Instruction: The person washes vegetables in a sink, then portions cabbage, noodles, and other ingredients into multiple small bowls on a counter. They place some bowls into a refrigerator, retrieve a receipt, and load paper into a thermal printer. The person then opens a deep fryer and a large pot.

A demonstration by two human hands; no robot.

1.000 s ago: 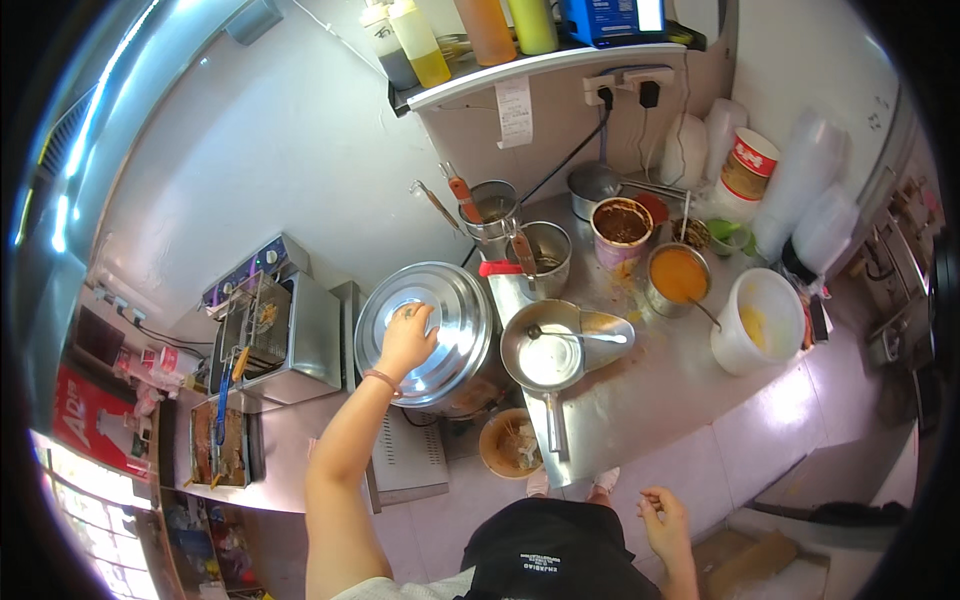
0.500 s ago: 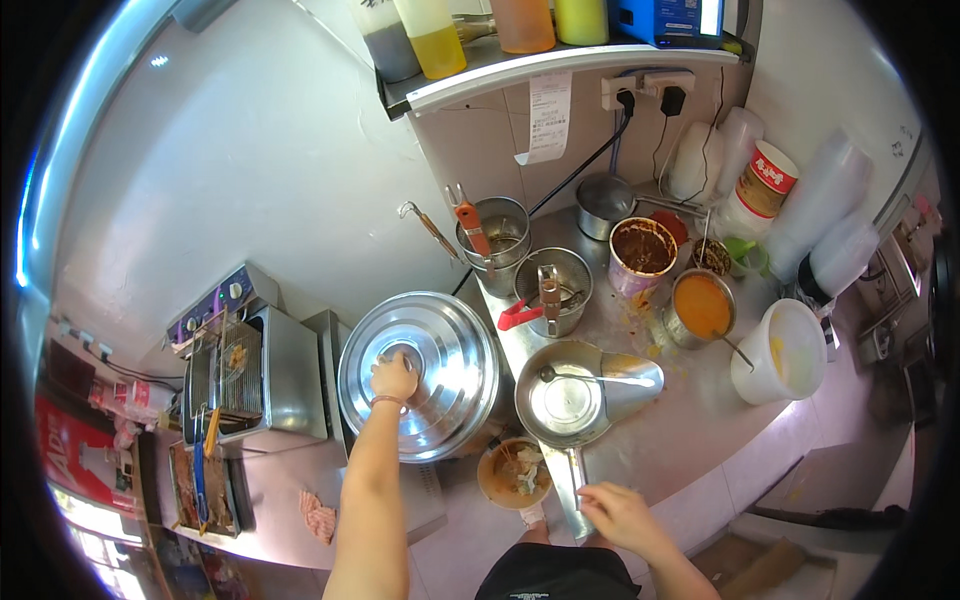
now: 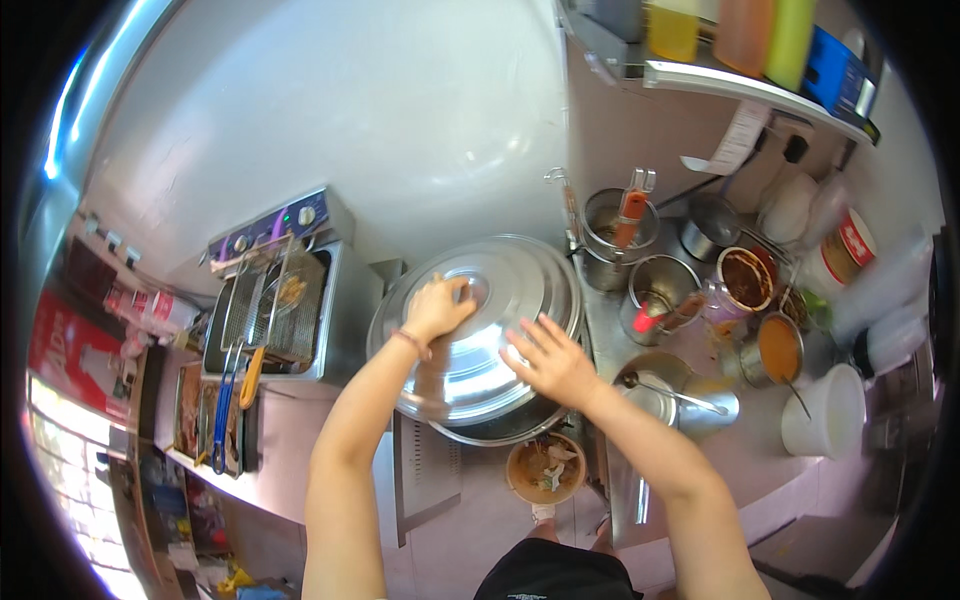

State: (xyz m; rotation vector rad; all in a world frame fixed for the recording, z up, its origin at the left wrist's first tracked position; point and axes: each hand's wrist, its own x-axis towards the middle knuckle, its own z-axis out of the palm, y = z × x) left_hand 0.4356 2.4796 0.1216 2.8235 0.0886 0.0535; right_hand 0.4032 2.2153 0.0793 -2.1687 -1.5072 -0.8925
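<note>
A large round metal pot lid (image 3: pixel 510 290) covers a big pot in the middle. My left hand (image 3: pixel 440 307) is closed around the knob at the lid's centre. Spread open, my right hand (image 3: pixel 553 362) is at the lid's right side, palm down; whether it touches the metal I cannot tell. Below the lid's near edge, a dark gap shows above the pot's rim (image 3: pixel 480 440), so the lid sits off or tilted there. What is inside the pot is hidden.
At left stands a deep fryer (image 3: pixel 345 320) with a wire basket (image 3: pixel 290 330). The right counter holds a metal pan (image 3: pixel 650 400) with a ladle, strainer pots, a sauce tub (image 3: pixel 745 278), an orange sauce pot (image 3: pixel 780 347) and a white bucket (image 3: pixel 825 415). A waste bin (image 3: pixel 520 490) stands below.
My view has turned left. My right hand has come up from the pan's handle to the lid's right side, fingers spread. A dark gap now shows at the lid's near edge.
</note>
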